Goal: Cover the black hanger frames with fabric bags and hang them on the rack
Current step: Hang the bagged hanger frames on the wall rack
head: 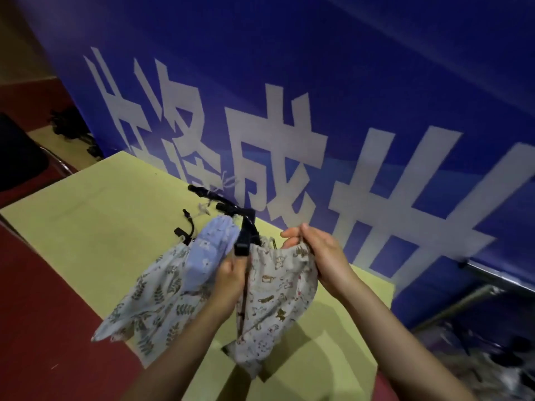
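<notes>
Left hand (228, 273) gripping black hanger frame (246, 230) steady; right hand (312, 250) pinching animal-print bag (278, 290) mouth, pulling it over.

blue banner (376, 82) with large white Chinese characters, 成 legible, others partly hidden

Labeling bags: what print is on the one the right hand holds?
Small animal figures, brown and red, on a pale grey bag; right hand pinches its top hem. Head view.

Event or hall-like venue, big blue banner (347, 82) (large white characters), red floor (37, 299), yellow-green table (95, 212)
</notes>
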Available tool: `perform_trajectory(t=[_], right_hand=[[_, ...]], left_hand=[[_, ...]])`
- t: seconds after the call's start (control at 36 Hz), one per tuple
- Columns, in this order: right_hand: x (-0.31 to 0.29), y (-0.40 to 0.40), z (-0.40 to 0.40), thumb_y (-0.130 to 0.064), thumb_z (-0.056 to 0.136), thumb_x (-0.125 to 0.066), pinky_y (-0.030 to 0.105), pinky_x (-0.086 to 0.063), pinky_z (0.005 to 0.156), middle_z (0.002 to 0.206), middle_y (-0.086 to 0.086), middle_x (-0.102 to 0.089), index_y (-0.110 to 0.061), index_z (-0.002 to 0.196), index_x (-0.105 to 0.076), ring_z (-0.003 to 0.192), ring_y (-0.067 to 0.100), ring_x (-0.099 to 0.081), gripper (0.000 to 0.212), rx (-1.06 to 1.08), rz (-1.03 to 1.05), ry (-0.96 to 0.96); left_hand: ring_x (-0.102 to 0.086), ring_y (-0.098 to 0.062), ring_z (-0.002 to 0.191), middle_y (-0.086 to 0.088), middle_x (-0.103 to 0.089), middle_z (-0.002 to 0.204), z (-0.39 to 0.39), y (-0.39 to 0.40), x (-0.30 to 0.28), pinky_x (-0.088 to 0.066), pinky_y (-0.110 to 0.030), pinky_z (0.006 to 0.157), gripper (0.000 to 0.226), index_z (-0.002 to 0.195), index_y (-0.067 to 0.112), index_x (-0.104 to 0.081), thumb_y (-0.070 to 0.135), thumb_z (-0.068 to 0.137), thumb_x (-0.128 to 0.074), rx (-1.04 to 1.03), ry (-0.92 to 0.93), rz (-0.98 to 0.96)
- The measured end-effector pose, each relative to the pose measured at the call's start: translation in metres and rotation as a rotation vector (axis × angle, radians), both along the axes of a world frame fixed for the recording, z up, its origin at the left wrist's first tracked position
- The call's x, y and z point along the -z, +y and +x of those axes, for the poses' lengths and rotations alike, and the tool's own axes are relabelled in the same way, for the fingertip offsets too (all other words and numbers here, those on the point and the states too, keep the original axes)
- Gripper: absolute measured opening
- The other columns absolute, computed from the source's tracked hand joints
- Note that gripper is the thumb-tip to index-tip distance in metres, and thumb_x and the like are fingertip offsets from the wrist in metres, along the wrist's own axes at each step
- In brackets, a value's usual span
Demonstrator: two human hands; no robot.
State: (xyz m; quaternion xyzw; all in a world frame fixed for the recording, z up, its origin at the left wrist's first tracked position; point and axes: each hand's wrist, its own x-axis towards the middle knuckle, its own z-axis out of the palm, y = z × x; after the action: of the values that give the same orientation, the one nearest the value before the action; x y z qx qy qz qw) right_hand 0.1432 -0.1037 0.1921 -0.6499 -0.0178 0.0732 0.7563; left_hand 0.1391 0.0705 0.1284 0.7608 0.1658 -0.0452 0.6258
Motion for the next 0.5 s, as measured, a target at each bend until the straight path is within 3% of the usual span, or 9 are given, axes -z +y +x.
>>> perform_trajectory(t=[0.08,0.19,0.33,0.42,0.5], right_hand=[[0.005,-0.019,-0.018,-0.03,0.105,-0.032,0.02,-0.047,0.082,0.081,0.001,-0.07,-0.017,0.093,-0.073,0.08,0.01,-0.065,0.044,0.066,-0.207,-0.074],[0.01,-0.051,-0.037,-0.032,0.104,-0.034,0.008,-0.042,0.079,0.094,-0.016,-0.069,-0.03,0.091,-0.072,0.092,-0.005,-0.06,0.04,0.166,-0.462,-0.194],[0.018,-0.095,-0.055,-0.03,0.102,-0.043,0.026,-0.044,0.07,0.072,0.003,-0.062,-0.029,0.086,-0.074,0.07,0.01,-0.059,0.035,0.012,-0.507,-0.131],[0.021,-0.118,-0.067,-0.026,0.101,-0.046,0.02,-0.042,0.064,0.068,0.004,-0.052,-0.023,0.086,-0.076,0.063,0.008,-0.05,0.033,-0.026,-0.409,-0.068],[0.022,-0.136,-0.079,-0.022,0.1,-0.048,0.011,-0.037,0.057,0.059,-0.012,-0.048,-0.014,0.089,-0.076,0.053,-0.002,-0.044,0.031,-0.027,-0.286,-0.006]], left_hand=[[-0.044,-0.015,0.06,-0.001,-0.05,0.066,-0.014,-0.025,-0.003,-0.032,-0.028,0.052,0.033,0.076,0.015,-0.055,0.026,0.103,-0.041,-0.062,0.022,-0.001],[-0.045,-0.012,0.063,0.0,-0.05,0.071,-0.036,-0.049,-0.007,-0.037,-0.024,0.057,0.032,0.072,0.019,-0.048,0.014,0.103,-0.042,-0.094,0.062,-0.099],[-0.057,-0.013,0.077,-0.001,-0.061,0.085,-0.061,-0.075,-0.011,-0.045,-0.031,0.066,0.029,0.086,0.023,-0.058,0.028,0.103,-0.035,-0.084,0.01,-0.174],[-0.06,-0.017,0.081,-0.001,-0.063,0.088,-0.072,-0.094,-0.012,-0.046,-0.031,0.066,0.027,0.091,0.021,-0.06,0.028,0.103,-0.037,-0.061,-0.001,-0.175],[-0.062,-0.016,0.08,0.0,-0.066,0.087,-0.081,-0.108,-0.012,-0.047,-0.028,0.064,0.025,0.097,0.016,-0.063,0.033,0.099,-0.045,0.002,0.006,-0.138]])
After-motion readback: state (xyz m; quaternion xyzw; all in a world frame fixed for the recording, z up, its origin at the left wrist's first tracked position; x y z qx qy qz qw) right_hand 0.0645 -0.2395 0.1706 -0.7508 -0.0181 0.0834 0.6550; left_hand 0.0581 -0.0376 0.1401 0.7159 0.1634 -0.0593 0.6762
